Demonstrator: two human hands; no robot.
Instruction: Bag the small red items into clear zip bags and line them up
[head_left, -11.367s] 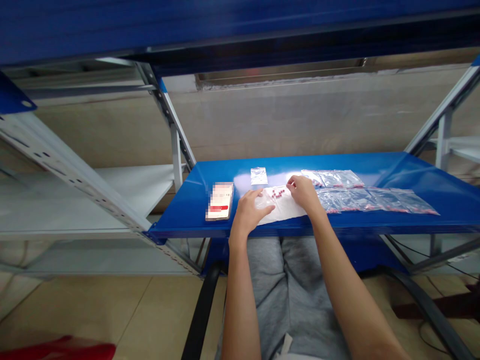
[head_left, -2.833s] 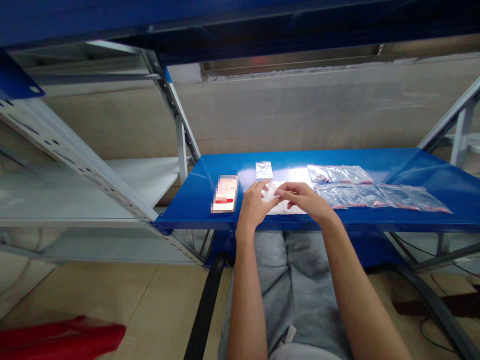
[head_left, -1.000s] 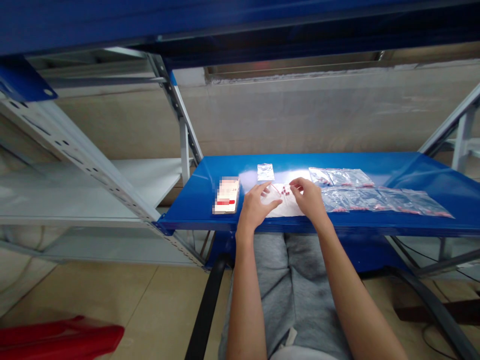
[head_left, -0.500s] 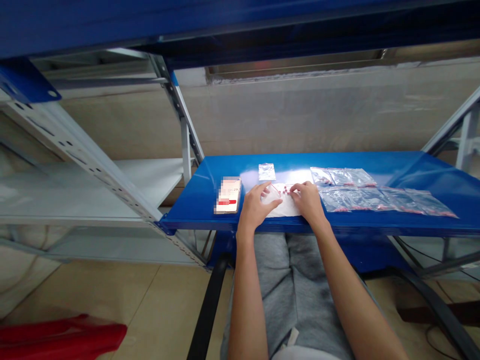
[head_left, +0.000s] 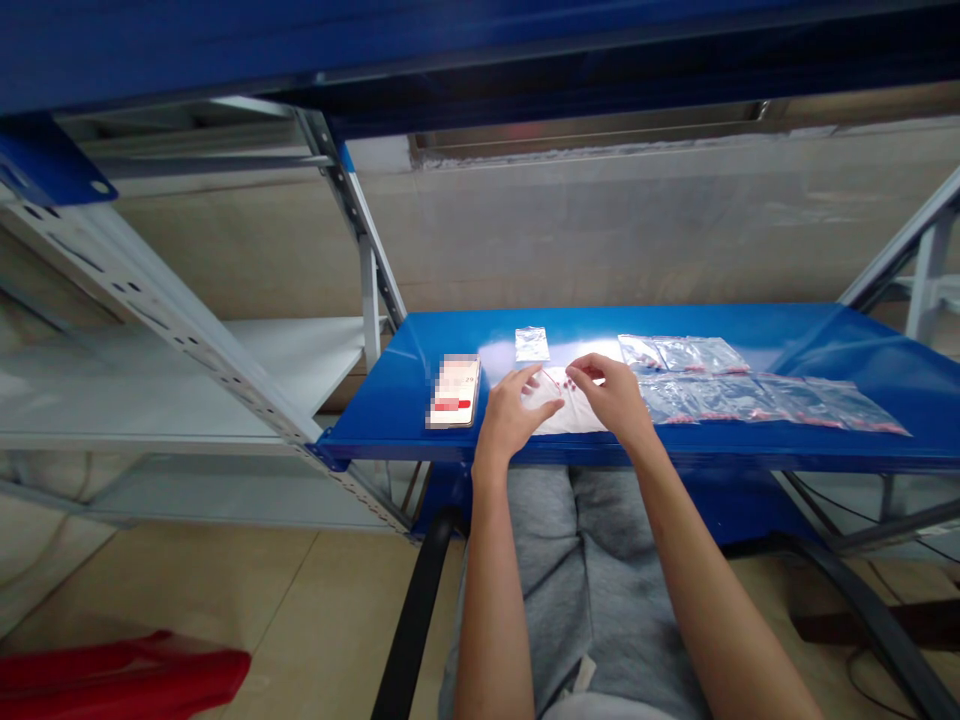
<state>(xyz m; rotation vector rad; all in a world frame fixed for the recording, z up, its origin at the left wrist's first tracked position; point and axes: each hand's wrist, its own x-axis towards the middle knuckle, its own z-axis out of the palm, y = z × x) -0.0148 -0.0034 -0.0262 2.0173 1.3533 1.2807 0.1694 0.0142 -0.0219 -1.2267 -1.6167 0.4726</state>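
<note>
On the blue shelf top point(head_left: 495, 335), my left hand point(head_left: 511, 412) rests curved at the left of a white cloth point(head_left: 581, 415), thumb and fingers apart. A thin red line point(head_left: 551, 380) shows between its fingertips; whether it belongs to a small clear bag I cannot tell. Several small dark red beads point(head_left: 568, 384) lie on the cloth between my hands. My right hand point(head_left: 613, 392) is above the cloth's right side, thumb and fingertips pinched together close over the beads. What sits in that pinch is too small to make out.
A phone point(head_left: 454, 392) lies on the left. Behind the cloth is a small clear zip bag point(head_left: 532, 344). Rows of clear bags with red contents point(head_left: 772, 402) cover the right side. Metal shelf posts point(head_left: 366, 230) stand at the sides, and a blue shelf point(head_left: 480, 60) hangs overhead.
My right hand has shifted slightly left and up, its fingertips now over the beads' far side. My left hand stays in place.
</note>
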